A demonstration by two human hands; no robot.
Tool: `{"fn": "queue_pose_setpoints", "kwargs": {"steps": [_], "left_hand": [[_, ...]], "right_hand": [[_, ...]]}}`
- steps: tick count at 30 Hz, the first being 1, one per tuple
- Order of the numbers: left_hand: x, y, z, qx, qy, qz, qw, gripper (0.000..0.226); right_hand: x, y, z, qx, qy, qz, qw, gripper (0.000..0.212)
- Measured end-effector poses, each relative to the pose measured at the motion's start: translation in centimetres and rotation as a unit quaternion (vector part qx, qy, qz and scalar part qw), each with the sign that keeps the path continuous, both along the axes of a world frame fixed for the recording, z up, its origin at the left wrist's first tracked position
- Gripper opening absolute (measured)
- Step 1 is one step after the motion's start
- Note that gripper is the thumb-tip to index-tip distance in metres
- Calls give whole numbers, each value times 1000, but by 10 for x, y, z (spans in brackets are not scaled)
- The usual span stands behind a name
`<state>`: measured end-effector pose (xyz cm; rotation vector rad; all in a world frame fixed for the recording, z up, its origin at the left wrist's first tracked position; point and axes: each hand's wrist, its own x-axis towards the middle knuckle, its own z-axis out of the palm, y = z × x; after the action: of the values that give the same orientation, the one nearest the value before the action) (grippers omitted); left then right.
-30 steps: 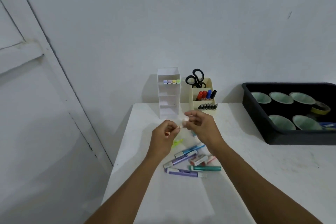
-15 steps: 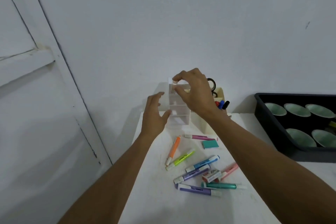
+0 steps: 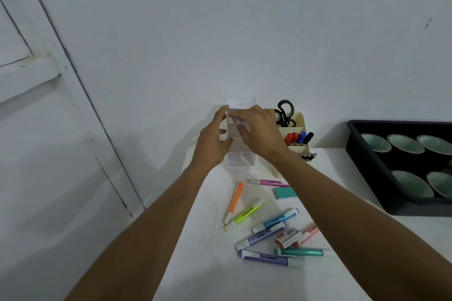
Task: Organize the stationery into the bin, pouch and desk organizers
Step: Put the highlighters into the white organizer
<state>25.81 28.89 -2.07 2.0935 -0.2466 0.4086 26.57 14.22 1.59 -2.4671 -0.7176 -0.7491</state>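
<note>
Now at the shelf organizer: two hands meet at the top shelf

Up against the wall, a tall white shelf organizer (image 3: 241, 161) stands at the back of a white table (image 3: 208, 264), and both of a person's bare hands are on it. The left hand (image 3: 211, 140) lies against the organizer's left side, fingers spread and nearly straight, thumb across the front, holding nothing. The right hand (image 3: 260, 135) covers the organizer's front, its fingertips (image 3: 241, 115) curled in at the top shelf, where a few small pale-capped pieces (image 3: 234, 120) sit. Whether those fingers pinch one of the pieces or only touch them cannot be told.

Just right of the organizer, partly behind the right hand, stands a cream pen holder (image 3: 298, 122) with black scissors (image 3: 285, 110) and red, blue and black markers (image 3: 299, 138). Farther right of the organizer, well apart from it, a black bin (image 3: 374, 173) holds pale green round shapes (image 3: 407, 146).

In front of the organizer, loose stationery lies scattered on the table. Nearest it are a pink highlighter (image 3: 267, 182) and, just beside that, a teal eraser (image 3: 285, 192). An orange highlighter (image 3: 234, 199) and a yellow-green highlighter (image 3: 245, 214) lie side by side. Farther from the organizer lie a blue highlighter (image 3: 275, 220), two purple highlighters (image 3: 260, 238), a teal glitter pen (image 3: 300, 251), a small box (image 3: 288, 239) and a pale pink pen (image 3: 309, 232) beside the right forearm.
</note>
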Motion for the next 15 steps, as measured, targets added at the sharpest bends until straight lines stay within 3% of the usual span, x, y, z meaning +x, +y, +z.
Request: {"fn": "queue_pose_setpoints", "kwargs": {"steps": [4,6,10,15], "left_hand": [[-14,-6,-10,-12,-29,51,998,85],[-26,-8,-25,18,-70,96,993,68],[-47,-13,-59,125,-103,30,986,27],[-48,-38,-81,265,-57,-110,956,36]], "right_hand": [[-23,-22,-3,105,-48,4,993,35],[-39,-37,-14,128,-30,9,991,30],[-65,-67,-46,55,99,64,991,29],[-88,-107,-80,-31,265,15,964,26]]}}
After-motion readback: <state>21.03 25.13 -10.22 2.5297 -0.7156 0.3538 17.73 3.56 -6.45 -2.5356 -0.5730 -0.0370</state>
